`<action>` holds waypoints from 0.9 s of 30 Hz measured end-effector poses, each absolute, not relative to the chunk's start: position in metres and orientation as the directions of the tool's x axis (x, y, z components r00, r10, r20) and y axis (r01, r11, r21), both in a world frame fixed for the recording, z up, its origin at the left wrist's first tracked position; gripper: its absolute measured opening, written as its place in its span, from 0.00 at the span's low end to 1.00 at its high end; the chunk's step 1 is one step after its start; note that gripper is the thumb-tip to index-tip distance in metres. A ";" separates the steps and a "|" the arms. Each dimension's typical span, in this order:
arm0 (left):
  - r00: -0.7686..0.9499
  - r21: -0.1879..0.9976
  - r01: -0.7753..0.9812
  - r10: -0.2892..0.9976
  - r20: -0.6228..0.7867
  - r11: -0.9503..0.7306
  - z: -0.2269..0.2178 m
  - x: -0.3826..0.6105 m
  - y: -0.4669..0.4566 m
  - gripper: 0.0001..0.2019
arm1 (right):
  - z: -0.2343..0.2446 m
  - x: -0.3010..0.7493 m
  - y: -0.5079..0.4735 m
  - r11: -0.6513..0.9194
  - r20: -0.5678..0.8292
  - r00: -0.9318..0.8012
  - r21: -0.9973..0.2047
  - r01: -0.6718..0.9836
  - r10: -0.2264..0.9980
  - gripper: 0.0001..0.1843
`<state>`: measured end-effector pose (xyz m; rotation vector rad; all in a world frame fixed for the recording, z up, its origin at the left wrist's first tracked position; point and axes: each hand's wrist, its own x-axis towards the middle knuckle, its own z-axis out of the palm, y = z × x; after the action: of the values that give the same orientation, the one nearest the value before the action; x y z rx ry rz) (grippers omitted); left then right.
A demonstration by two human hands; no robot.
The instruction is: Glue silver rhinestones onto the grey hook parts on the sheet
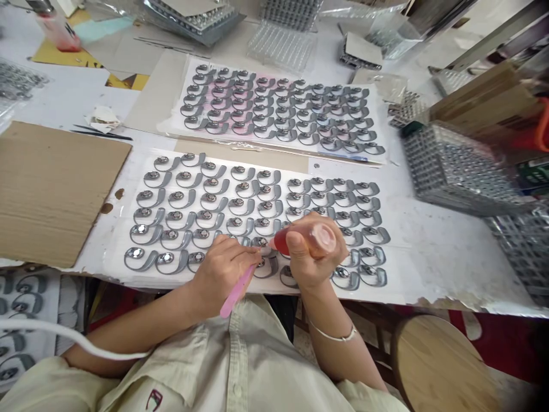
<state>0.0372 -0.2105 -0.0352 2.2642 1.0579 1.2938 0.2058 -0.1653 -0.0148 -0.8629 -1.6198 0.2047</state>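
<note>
My right hand is wrapped round a squeeze bottle of red liquid, tilted so its nozzle points left at one of the curved grey metal pieces. Between the fingers of my left hand is a pink stick, its lower end jutting toward my body; the other end is hidden by the fingers. Both hands are close together over the front edge of a white sheet, where grey pieces with round, shiny heads lie in rows. Whether the nozzle touches a piece I cannot tell.
A second sheet of similar pieces lies behind. To the left are a cardboard sheet and another red-liquid bottle. Stacked trays stand at the right, with a cardboard box behind. A round wooden stool is below the table edge.
</note>
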 end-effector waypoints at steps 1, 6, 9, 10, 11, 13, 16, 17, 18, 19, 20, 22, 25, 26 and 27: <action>0.307 0.597 0.436 0.735 0.605 -0.673 -0.034 0.036 -0.211 0.08 | -0.015 0.206 -0.165 0.706 0.779 0.003 -0.571 0.419 0.627 0.04; 0.248 0.575 0.443 0.710 0.659 -0.688 -0.029 0.024 -0.217 0.10 | -0.014 0.205 -0.165 0.706 0.782 0.007 -0.566 0.426 0.623 0.04; 0.242 0.545 0.466 0.693 0.679 -0.697 -0.031 0.016 -0.224 0.11 | -0.016 0.204 -0.165 0.714 0.785 0.001 -0.565 0.414 0.620 0.04; 0.241 0.535 0.473 0.687 0.685 -0.700 -0.032 0.014 -0.226 0.11 | -0.016 0.204 -0.165 0.717 0.786 0.001 -0.564 0.410 0.618 0.04; 0.241 0.527 0.477 0.681 0.691 -0.703 -0.034 0.013 -0.227 0.11 | -0.017 0.204 -0.165 0.720 0.788 0.002 -0.563 0.406 0.616 0.04; 0.242 0.519 0.482 0.677 0.695 -0.706 -0.036 0.012 -0.229 0.10 | -0.018 0.204 -0.165 0.722 0.788 0.009 -0.567 0.396 0.615 0.04; 0.236 0.524 0.486 0.683 0.692 -0.699 -0.037 0.012 -0.229 0.09 | -0.018 0.204 -0.164 0.727 0.791 0.013 -0.569 0.386 0.612 0.04; 0.236 0.527 0.487 0.686 0.689 -0.696 -0.038 0.012 -0.229 0.08 | -0.018 0.203 -0.164 0.728 0.792 0.014 -0.568 0.385 0.610 0.04; 0.235 0.529 0.488 0.688 0.686 -0.694 -0.038 0.012 -0.229 0.08 | -0.017 0.203 -0.163 0.728 0.793 0.014 -0.567 0.386 0.610 0.04; 0.237 0.529 0.490 0.690 0.684 -0.693 -0.038 0.012 -0.229 0.08 | -0.017 0.203 -0.163 0.727 0.792 0.012 -0.566 0.389 0.610 0.04; 0.240 0.527 0.492 0.689 0.684 -0.694 -0.037 0.013 -0.228 0.08 | -0.017 0.203 -0.163 0.723 0.790 0.010 -0.567 0.394 0.614 0.05; 0.240 0.518 0.497 0.684 0.689 -0.696 -0.036 0.013 -0.228 0.09 | -0.016 0.203 -0.164 0.721 0.788 0.006 -0.567 0.398 0.616 0.05; 0.238 0.518 0.494 0.682 0.691 -0.698 -0.035 0.013 -0.226 0.10 | -0.016 0.203 -0.164 0.717 0.782 0.006 -0.575 0.395 0.624 0.05; 0.235 0.521 0.492 0.682 0.692 -0.698 -0.035 0.012 -0.226 0.10 | -0.017 0.204 -0.164 0.716 0.779 0.009 -0.581 0.388 0.627 0.05; 0.235 0.523 0.490 0.684 0.691 -0.697 -0.035 0.012 -0.226 0.11 | -0.017 0.205 -0.164 0.716 0.777 0.013 -0.585 0.381 0.629 0.05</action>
<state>0.0122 -0.2261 -0.0347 2.3063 1.1141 1.4519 0.2047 -0.1644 -0.0172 -0.8379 -1.6035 0.2336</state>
